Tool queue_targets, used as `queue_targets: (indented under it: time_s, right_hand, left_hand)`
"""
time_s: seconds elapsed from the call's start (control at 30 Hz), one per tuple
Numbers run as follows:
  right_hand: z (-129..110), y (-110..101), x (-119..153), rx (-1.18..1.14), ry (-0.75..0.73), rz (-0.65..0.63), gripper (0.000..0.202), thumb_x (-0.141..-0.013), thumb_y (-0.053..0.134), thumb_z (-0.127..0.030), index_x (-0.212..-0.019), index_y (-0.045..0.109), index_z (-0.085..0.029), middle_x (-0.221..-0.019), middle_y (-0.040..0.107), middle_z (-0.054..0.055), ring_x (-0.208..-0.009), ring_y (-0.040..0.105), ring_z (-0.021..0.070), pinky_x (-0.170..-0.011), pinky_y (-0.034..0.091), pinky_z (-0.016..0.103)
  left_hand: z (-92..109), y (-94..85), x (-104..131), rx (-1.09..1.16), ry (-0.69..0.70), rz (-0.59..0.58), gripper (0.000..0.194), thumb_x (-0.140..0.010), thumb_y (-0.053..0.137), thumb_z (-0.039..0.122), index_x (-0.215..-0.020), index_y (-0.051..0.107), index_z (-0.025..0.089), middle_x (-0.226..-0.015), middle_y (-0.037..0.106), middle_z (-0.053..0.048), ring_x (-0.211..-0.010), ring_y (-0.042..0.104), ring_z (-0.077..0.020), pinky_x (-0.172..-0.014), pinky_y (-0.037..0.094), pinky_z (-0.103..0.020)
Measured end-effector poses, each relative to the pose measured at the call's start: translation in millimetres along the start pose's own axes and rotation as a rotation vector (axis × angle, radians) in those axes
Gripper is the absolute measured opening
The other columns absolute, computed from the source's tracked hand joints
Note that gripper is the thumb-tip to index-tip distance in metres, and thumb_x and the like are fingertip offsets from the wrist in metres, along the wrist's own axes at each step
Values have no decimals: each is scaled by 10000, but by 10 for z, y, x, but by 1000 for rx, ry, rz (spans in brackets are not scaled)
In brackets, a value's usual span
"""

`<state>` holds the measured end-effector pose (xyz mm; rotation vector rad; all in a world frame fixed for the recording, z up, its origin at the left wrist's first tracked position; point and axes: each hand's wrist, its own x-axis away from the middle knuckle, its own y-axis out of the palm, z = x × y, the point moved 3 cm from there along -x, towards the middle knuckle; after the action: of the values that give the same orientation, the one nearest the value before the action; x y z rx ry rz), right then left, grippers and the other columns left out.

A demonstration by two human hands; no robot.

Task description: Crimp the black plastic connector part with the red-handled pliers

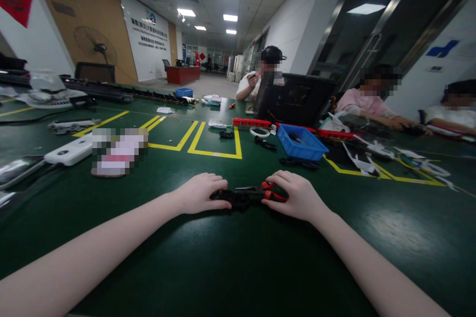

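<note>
Near the middle of the green table (208, 267), my left hand (203, 193) is closed round a black object (237, 199), too dark to make out in detail. My right hand (297, 194) grips the red and black handles of pliers (268, 192). The pliers' pointed metal jaws face left, apart from each other, with the upper one just above the black object. Whether the jaws touch it, I cannot tell.
Beyond my hands are a blue bin (302, 143), black cable bundles (265, 143) and a white tape roll (259, 132). A white power strip (80, 147) and a blurred phone-like item (121, 153) lie left. Several people sit across and at right.
</note>
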<state>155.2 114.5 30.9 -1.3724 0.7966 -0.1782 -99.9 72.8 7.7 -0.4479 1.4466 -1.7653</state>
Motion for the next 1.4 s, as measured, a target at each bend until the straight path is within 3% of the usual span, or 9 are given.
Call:
queue_targets:
  time_s: [1.03, 1.4]
  right_hand:
    - [-95, 73, -4, -79, 24, -23, 327, -798, 662, -479, -957, 633, -195, -895, 667, 65, -756, 633, 190, -649, 479, 296]
    - [-24, 52, 3, -51, -39, -16, 337, -788, 676, -467, -958, 621, -182, -899, 665, 69, -763, 631, 195, -661, 488, 308]
  left_hand:
    - [-33, 24, -2, 12, 4, 3, 336, -914, 574, 520, -874, 544, 188, -860, 603, -21, -783, 577, -200, -670, 378, -292]
    - [-9, 11, -11, 13, 10, -9, 328, -930, 555, 512, -889, 554, 186, -866, 607, -21, -788, 572, -198, -672, 374, -292]
